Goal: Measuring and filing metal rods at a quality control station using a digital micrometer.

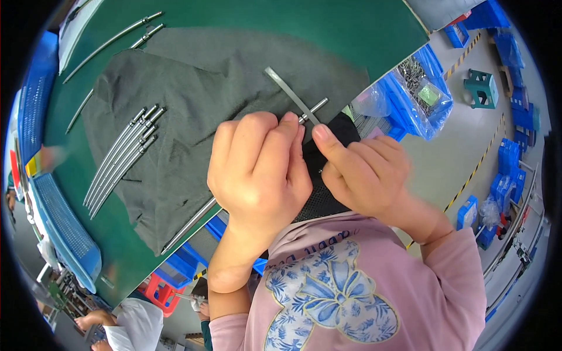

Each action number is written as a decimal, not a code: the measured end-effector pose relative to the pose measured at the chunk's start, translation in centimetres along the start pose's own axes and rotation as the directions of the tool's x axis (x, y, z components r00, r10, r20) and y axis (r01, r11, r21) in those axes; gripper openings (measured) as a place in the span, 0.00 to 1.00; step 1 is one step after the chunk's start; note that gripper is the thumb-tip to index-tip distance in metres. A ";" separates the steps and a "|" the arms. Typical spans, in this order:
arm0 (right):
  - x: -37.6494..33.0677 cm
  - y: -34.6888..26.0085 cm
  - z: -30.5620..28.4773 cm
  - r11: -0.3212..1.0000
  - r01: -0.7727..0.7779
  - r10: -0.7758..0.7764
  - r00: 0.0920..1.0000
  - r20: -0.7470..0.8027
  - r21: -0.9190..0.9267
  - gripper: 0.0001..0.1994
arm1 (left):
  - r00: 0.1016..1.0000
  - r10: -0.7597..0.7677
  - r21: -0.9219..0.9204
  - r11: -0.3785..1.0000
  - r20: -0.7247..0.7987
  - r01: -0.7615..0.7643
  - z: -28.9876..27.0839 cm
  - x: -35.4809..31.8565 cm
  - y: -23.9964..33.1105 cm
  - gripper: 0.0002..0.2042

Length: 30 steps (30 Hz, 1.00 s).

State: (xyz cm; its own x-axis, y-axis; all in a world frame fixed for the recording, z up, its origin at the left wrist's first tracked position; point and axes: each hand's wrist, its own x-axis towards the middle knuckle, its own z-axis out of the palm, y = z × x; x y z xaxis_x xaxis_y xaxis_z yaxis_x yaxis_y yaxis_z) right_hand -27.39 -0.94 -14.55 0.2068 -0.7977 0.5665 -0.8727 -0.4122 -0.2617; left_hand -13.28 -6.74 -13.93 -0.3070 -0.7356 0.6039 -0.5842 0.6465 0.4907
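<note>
My left hand is closed around a thin metal rod. The rod's stepped tip pokes out past my thumb and forefinger, while its long end slants down to the table's near edge. In my right hand a flat grey metal strip, shaped like a file, is pinched between thumb and fingers. The strip lies crosswise against the rod just short of its tip. Beneath my hands a dark grey cloth is spread on the green table.
Several similar rods lie bunched on the cloth's left side, with more at the far left. Blue baskets line the left edge. A blue bin of metal parts stands right of the table; a green stool is beyond. Another person sits lower left.
</note>
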 end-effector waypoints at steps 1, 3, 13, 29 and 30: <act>0.3 0.2 0.5 0.999 0.030 -0.031 0.999 -0.032 -0.034 0.18 | 1.000 -0.008 0.001 1.000 -0.001 0.008 0.0 0.1 -0.1 0.08; -1.0 0.0 -0.9 0.999 0.010 -0.008 0.999 0.051 -0.034 0.17 | 1.000 -0.018 -0.002 1.000 -0.013 0.018 0.1 0.0 -0.1 0.08; -0.2 0.1 -1.3 0.999 0.028 -0.026 0.995 0.092 -0.027 0.15 | 1.000 -0.007 0.001 1.000 -0.010 0.007 0.3 0.0 -0.1 0.07; 0.3 0.1 0.6 0.999 0.035 -0.036 0.999 -0.034 -0.041 0.15 | 1.000 0.010 0.002 1.000 0.005 -0.010 0.2 0.1 -0.3 0.07; 0.2 -0.2 0.6 1.000 0.007 -0.008 1.000 -0.024 -0.031 0.15 | 1.000 0.012 -0.005 1.000 0.007 -0.012 0.2 0.0 -0.2 0.07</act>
State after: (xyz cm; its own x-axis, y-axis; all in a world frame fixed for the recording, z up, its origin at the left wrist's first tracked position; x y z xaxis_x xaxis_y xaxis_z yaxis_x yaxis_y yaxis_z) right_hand -26.93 -1.31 -14.85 0.2026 -0.7836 0.5873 -0.8845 -0.4038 -0.2337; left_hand -13.29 -6.94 -14.12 -0.3196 -0.7292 0.6050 -0.5767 0.6563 0.4864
